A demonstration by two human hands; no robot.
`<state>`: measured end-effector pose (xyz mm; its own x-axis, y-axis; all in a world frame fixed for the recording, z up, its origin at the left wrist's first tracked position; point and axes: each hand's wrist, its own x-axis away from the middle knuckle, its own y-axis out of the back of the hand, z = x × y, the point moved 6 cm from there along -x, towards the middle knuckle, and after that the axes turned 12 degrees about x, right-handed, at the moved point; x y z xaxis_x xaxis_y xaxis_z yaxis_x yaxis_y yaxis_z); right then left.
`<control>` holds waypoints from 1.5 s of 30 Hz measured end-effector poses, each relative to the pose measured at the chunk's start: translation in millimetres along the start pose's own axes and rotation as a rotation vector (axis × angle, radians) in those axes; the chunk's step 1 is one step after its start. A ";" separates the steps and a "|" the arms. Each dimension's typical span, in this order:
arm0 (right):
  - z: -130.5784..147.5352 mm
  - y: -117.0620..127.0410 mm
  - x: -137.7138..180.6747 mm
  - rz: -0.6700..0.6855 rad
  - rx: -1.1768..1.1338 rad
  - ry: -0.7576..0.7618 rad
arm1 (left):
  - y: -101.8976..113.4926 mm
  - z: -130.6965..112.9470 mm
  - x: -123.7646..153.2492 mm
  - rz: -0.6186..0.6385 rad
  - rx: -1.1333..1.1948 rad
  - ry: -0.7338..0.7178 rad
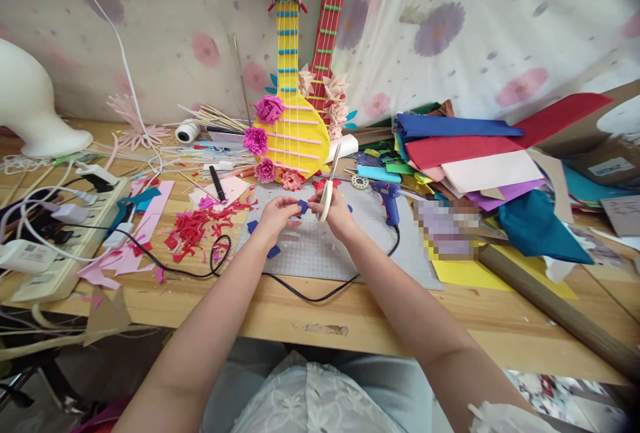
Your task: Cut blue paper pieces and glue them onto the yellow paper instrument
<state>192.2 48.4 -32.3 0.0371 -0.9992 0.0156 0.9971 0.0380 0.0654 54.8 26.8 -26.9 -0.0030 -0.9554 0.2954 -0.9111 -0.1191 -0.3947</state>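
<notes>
A home craft corner: stacked coloured felt sheets (465,146), blue glue gun (387,198), yellow paper guitar (294,120) (flower-trimmed) on a wooden table (400,316).

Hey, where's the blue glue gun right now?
In the head view, the blue glue gun lies on the grey cutting mat, just to the right of the right hand that holds the scissors, left of the coloured paper pile.

— How are the arms placed?
— Both bare forearms reach forward and converge.
— And the hands?
— The left hand (276,214) pinches with its fingertips; the right hand (336,212) is curled closed, nearly touching the left.
</notes>
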 end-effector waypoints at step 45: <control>13.0 -13.9 32.9 0.686 0.321 -0.160 | 12.9 7.0 -23.2 -0.192 0.416 0.039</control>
<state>178.7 15.2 -19.7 0.6055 -0.7373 0.2996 0.6854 0.6744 0.2745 45.9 45.6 -44.9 0.1263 -0.8955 0.4268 -0.6538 -0.3987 -0.6431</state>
